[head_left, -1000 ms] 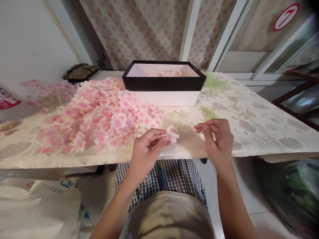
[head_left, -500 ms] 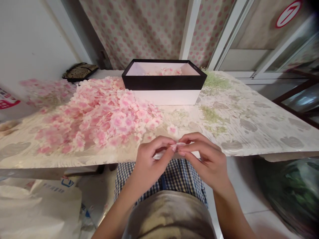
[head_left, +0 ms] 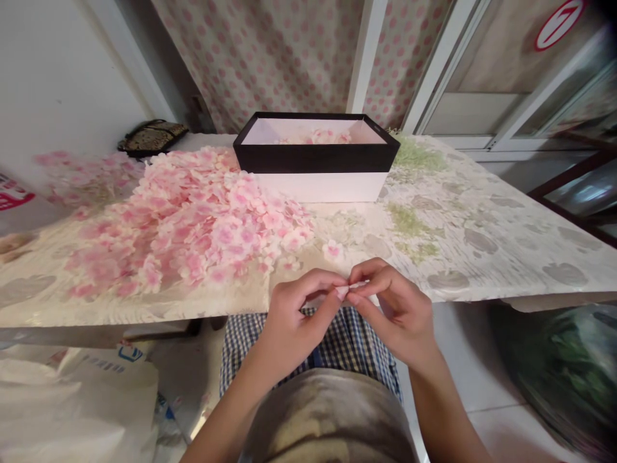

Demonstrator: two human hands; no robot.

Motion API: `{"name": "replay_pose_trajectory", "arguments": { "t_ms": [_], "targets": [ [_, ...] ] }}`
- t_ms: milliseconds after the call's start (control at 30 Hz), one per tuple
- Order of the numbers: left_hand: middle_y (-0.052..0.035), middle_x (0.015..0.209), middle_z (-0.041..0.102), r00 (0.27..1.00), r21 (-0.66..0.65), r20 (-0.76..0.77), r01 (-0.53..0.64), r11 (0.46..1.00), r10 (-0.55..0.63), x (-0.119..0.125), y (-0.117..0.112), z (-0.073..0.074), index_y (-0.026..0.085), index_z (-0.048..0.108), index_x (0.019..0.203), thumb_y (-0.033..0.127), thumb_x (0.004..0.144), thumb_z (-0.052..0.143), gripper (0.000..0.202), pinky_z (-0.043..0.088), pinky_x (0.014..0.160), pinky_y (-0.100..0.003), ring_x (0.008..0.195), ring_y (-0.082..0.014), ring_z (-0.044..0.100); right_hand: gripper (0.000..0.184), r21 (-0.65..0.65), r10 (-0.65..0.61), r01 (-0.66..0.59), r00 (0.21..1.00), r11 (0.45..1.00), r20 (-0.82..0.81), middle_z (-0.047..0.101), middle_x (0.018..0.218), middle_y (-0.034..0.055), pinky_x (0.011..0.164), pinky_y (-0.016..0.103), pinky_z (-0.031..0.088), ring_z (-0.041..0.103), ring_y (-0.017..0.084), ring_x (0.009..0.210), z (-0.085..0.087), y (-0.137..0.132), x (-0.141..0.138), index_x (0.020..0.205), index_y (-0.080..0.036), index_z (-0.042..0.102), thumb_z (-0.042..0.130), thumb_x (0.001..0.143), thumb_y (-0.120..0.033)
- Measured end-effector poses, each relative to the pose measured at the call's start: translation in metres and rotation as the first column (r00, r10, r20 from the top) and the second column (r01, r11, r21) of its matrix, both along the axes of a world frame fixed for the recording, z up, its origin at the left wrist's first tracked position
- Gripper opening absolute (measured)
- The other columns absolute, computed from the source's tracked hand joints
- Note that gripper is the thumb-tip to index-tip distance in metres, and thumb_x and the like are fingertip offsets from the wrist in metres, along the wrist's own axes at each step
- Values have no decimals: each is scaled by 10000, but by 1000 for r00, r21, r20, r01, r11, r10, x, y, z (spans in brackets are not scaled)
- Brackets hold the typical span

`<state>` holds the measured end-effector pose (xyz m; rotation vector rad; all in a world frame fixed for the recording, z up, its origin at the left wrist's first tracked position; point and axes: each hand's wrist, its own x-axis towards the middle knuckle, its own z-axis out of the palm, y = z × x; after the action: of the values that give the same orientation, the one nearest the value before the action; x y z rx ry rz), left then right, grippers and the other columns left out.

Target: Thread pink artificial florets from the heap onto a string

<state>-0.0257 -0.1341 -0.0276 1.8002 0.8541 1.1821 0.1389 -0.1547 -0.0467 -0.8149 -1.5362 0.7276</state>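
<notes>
At the table's near edge, my left hand (head_left: 303,308) and my right hand (head_left: 393,305) meet fingertip to fingertip. Both pinch a small pale pink artificial flower (head_left: 355,287), mostly covered by the fingers. A loose pink flower (head_left: 332,249) lies on the tablecloth just beyond my hands. To the left spreads a large heap of pink artificial flowers (head_left: 193,218). Behind them stands an open white box with a black rim (head_left: 315,159), with more pink flowers (head_left: 328,136) inside.
Green stem pieces (head_left: 412,222) lie on the patterned tablecloth (head_left: 506,257) right of the box, with more green bits (head_left: 419,154) behind. A dark patterned pouch (head_left: 152,137) sits at the back left. On the floor are a white bag (head_left: 72,405) and a dark green bundle (head_left: 569,366).
My fingertips have shifted slightly to the right and my right fingers have curled in closer around the flower. The heap and the box stay in place.
</notes>
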Motion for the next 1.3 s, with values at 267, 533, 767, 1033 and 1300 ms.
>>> {"name": "replay_pose_trajectory", "arguments": {
  "t_ms": [267, 533, 767, 1033, 1300],
  "targets": [
    [45, 819, 699, 978, 145, -189, 122, 982, -94, -10, 0, 4, 211, 653, 950, 112, 922, 552, 144, 469, 646, -124, 697, -43, 624, 145, -137, 108, -119, 991, 983, -85, 561, 885, -9, 705, 232, 467, 567, 97, 808, 1, -1, 1, 874, -231, 548, 604, 873, -97],
    [37, 840, 697, 986, 129, -152, 88, 988, -68, -8, -3, -3, 201, 618, 984, 120, 931, 548, 119, 483, 685, -109, 739, -43, 647, 158, -249, 100, -117, 992, 961, -79, 587, 867, -23, 688, 196, 471, 586, 79, 784, -2, -1, 5, 956, -262, 612, 654, 855, -147],
    [21, 878, 704, 976, 192, -203, 123, 974, -83, -10, -7, 0, 193, 632, 967, 105, 922, 557, 124, 493, 731, -145, 770, -60, 647, 207, -106, 144, -145, 989, 984, -17, 552, 813, -18, 643, 224, 432, 557, 81, 735, 2, 0, 7, 717, -200, 598, 599, 840, -34],
    [3, 908, 720, 981, 217, -155, 149, 965, -117, -12, -12, -2, 190, 634, 982, 84, 900, 583, 144, 509, 781, -164, 827, -79, 675, 230, 36, 109, -112, 992, 993, 58, 567, 809, -14, 617, 225, 437, 566, 77, 715, 1, -3, 7, 703, -190, 606, 599, 819, 8],
    [12, 836, 703, 972, 21, -186, 154, 988, -147, -13, -10, -2, 193, 644, 920, 156, 931, 546, 105, 487, 702, -200, 740, -89, 639, 139, -205, 180, -190, 982, 960, -62, 570, 774, -16, 641, 235, 487, 578, 102, 718, 1, -6, 5, 785, -214, 583, 660, 828, -107]
  ]
}}
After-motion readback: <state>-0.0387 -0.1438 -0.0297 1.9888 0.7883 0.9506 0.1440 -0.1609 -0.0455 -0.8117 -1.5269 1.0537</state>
